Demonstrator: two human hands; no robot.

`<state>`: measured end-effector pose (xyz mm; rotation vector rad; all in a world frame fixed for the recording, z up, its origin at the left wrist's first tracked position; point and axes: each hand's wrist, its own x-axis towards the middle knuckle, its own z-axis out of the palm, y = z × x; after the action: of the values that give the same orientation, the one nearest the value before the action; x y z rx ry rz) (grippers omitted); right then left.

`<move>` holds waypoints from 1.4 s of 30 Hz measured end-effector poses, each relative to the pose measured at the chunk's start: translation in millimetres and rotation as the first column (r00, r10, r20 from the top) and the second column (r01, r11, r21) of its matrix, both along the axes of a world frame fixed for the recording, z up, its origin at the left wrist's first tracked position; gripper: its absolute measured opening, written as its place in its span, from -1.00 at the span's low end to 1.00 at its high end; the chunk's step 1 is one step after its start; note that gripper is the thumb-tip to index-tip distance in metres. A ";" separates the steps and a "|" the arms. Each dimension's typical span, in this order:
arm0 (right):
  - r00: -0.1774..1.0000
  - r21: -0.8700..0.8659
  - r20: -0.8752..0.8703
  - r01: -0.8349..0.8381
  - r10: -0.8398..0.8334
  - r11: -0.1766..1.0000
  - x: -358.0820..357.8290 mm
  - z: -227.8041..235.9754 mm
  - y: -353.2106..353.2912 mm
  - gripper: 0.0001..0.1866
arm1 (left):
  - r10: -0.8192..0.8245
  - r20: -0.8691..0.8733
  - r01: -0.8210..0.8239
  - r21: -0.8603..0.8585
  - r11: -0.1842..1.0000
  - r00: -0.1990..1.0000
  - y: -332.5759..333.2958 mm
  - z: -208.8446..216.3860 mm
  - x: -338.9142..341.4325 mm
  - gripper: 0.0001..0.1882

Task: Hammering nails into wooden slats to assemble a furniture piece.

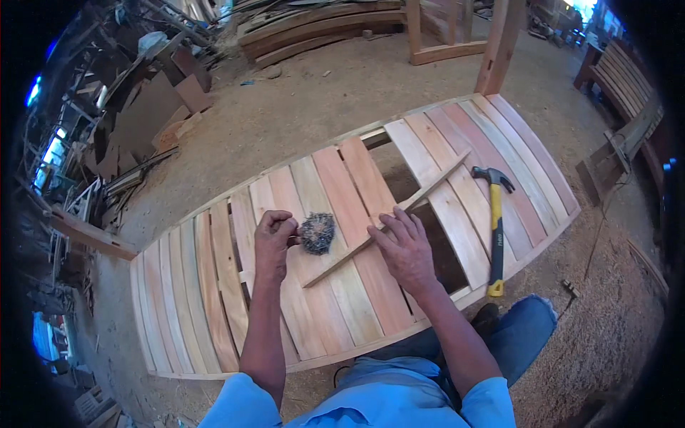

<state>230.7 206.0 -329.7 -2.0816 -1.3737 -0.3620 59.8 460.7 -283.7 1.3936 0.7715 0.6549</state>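
Note:
My left hand [275, 242] is closed in a pinch just left of a heap of small dark nails [318, 234]. Whatever sits between its fingertips is too small to make out. A thin wooden strip [335, 268] lies slantwise across the slats of a long wooden panel [305, 187]. Over the strip's middle, my right hand [408, 251] has its fingers bent around it, holding it against the slats. To the right of that hand, a claw hammer [496, 228] with a yellow and black handle rests on the panel, head pointing away from me.
Gaps open between some slats near my right hand. Wooden posts [501, 50] [93, 234] rise at the panel's far right and left ends. Stacked boards [321, 32] lie beyond it, scrap sheets [146, 118] lean at the left, and sawdust [606, 335] covers the floor at right.

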 end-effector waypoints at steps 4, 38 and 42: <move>0.997 0.024 0.078 -0.012 0.010 1.000 13.9 -2.0 6.1 -0.69 | 0.012 0.013 -0.012 0.056 0.998 1.000 -23.7 22.2 -2.1 -0.74; 0.987 -0.128 -0.084 0.128 -0.139 0.984 146.1 5.2 45.2 -0.78 | 0.118 -0.005 -0.105 0.423 0.900 0.993 -75.6 -33.4 171.9 -0.77; 0.983 -0.094 -0.051 0.171 -0.176 0.981 133.8 7.5 44.6 -0.80 | 0.109 -0.021 -0.078 0.560 0.824 0.994 -77.5 -42.7 166.7 -0.75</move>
<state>364.5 250.7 -322.2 -2.2751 -1.1973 -0.3131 226.5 383.2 -326.4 1.9235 0.7200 0.9791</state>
